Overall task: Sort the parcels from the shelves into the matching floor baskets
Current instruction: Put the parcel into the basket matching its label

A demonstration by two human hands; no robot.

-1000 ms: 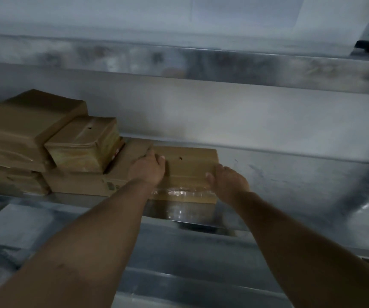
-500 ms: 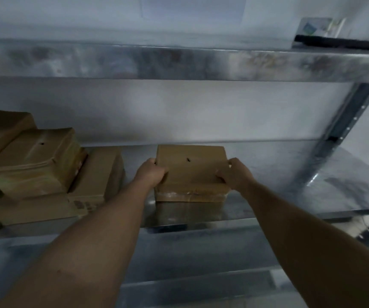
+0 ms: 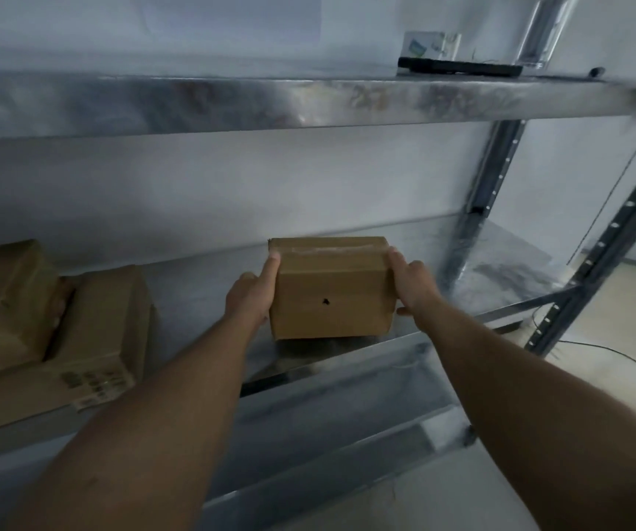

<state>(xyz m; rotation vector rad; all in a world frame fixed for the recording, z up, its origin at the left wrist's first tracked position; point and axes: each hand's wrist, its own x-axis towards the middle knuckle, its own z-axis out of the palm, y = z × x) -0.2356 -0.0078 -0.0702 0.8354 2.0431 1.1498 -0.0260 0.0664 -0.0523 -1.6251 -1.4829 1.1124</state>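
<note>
The steel shelf (image 3: 201, 285) carries stacked parcels (image 3: 98, 320) at left, cut off by the frame edge. At its front, the tilted brown parcel (image 3: 331, 297) is clamped between the left hand (image 3: 249, 300) and right hand (image 3: 412, 285), each gripping a side. I cannot tell whether it touches the shelf.

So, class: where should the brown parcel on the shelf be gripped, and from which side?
Grip the parcel by its left and right side faces, one hand each, reaching in from the open front of the shelf. It is a broad, flat-sided box, too wide for one hand; the left hand and right hand hold it so.
</note>
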